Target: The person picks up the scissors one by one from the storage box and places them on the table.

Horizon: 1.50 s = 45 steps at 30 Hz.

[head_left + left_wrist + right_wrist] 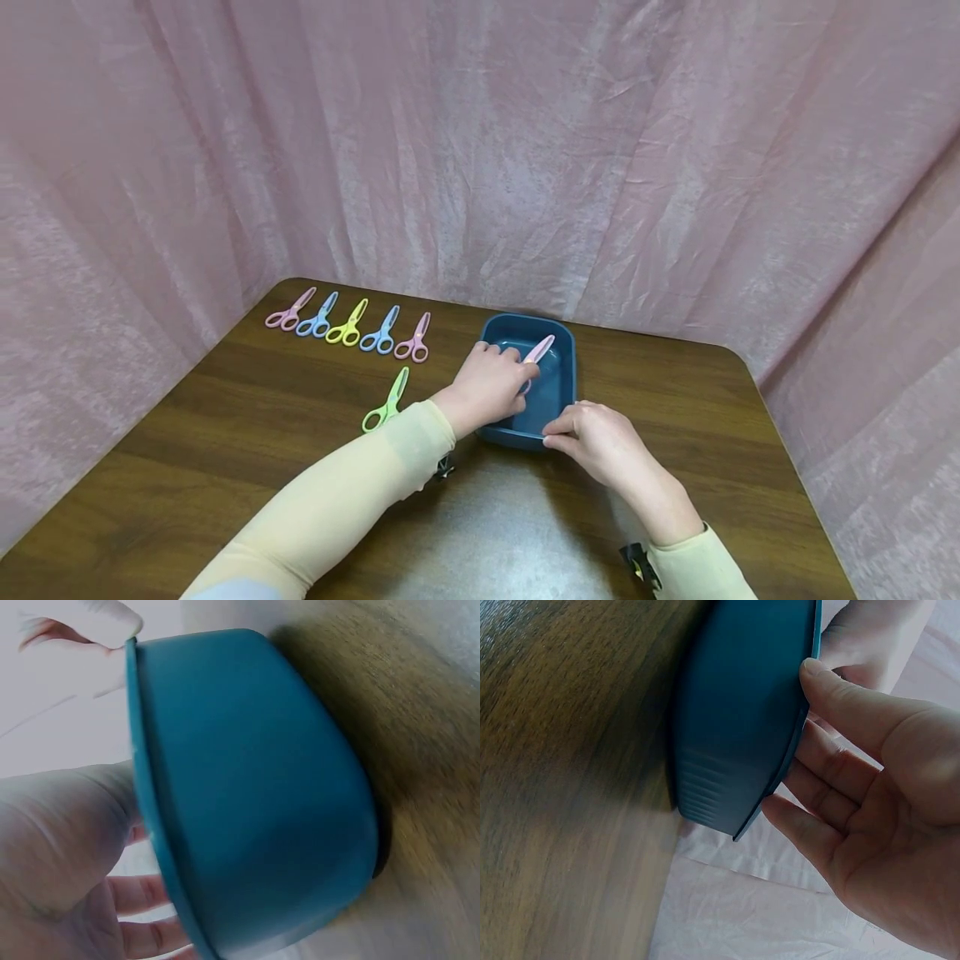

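A pair of pink scissors (540, 348) is gripped in my left hand (487, 385), blade pointing away, over the inside of a dark blue plastic bin (557, 392). Most of its handle is hidden under the fingers. My right hand (600, 437) pinches the bin's rim at the near right corner, thumb and fingertips on the edge in the right wrist view. From the left wrist camera, the bin's outer wall (255, 780) covers the scissors, while some left fingers (142, 894) show behind the rim.
To the left, a slanted row holds pink scissors (292, 312), blue scissors (318, 317), yellow scissors (347, 327), more blue scissors (380, 333) and more pink scissors (413, 340). Green scissors (388, 403) lie nearer, beside the left forearm. A pink curtain (525, 167) hangs behind the wooden table (660, 383).
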Available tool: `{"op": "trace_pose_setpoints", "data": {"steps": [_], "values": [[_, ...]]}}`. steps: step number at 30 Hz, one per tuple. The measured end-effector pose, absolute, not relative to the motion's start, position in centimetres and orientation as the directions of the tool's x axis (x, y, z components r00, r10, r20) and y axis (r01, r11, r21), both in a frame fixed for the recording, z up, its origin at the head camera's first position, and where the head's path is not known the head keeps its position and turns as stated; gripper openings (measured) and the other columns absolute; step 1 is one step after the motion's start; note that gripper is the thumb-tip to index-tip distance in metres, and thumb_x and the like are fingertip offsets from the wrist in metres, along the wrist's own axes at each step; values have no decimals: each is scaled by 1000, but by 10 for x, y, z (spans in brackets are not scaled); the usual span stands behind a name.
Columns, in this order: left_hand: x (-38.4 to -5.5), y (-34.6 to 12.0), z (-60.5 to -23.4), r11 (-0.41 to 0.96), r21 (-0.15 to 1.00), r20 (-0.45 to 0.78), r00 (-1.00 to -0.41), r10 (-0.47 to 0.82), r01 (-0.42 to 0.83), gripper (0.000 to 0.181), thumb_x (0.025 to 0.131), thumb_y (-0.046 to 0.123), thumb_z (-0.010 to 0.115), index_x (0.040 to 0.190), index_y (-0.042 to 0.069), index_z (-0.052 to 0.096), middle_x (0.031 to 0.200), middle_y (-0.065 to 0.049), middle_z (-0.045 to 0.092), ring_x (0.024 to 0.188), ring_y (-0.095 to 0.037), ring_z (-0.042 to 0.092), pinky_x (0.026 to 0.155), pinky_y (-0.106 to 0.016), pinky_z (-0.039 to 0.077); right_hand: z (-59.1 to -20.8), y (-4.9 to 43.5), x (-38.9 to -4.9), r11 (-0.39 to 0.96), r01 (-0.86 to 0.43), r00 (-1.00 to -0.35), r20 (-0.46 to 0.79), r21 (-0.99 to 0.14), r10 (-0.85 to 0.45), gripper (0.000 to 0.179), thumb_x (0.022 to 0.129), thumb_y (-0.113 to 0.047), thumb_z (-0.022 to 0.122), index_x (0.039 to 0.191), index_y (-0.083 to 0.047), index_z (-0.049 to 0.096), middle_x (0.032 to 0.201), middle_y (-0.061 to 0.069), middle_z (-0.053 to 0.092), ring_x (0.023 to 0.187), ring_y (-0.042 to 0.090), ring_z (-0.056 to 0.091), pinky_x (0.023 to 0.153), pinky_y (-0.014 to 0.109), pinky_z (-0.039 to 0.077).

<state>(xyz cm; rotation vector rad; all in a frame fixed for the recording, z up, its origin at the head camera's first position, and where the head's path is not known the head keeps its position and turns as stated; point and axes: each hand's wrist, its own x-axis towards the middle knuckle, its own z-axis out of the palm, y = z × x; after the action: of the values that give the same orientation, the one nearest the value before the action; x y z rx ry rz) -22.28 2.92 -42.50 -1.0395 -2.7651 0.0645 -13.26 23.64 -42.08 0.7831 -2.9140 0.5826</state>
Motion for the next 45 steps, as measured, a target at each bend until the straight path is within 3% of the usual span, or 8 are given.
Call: {"op": "trace_pose_setpoints", "data": {"steps": [17,35,45], "values": [[-202,-9,-416,739,-83,319,-685,655,669,30,98,33,81,128,25,80,113,-5,78,93,-28,74,98,-53,56,-421,239,-134,802,-484,-874,141,-350,-466,7,96,-19,88,100,-23,90,90,-15,75,86,12,70,75,33,58],[-186,-53,-424,744,-89,495,-618,610,663,24,89,22,88,111,19,80,102,-6,75,81,-34,69,81,-51,55,-421,244,-130,799,-499,-866,179,-336,-466,8,95,-18,88,100,-23,90,93,-15,76,92,15,74,78,36,60],[-176,-91,-425,790,-69,481,-673,561,609,25,86,21,89,108,20,77,102,-5,74,88,-34,72,85,-55,55,-417,246,-127,796,-493,-870,172,-352,-463,9,95,-17,88,100,-24,90,94,-16,76,93,15,73,80,36,60]]}}
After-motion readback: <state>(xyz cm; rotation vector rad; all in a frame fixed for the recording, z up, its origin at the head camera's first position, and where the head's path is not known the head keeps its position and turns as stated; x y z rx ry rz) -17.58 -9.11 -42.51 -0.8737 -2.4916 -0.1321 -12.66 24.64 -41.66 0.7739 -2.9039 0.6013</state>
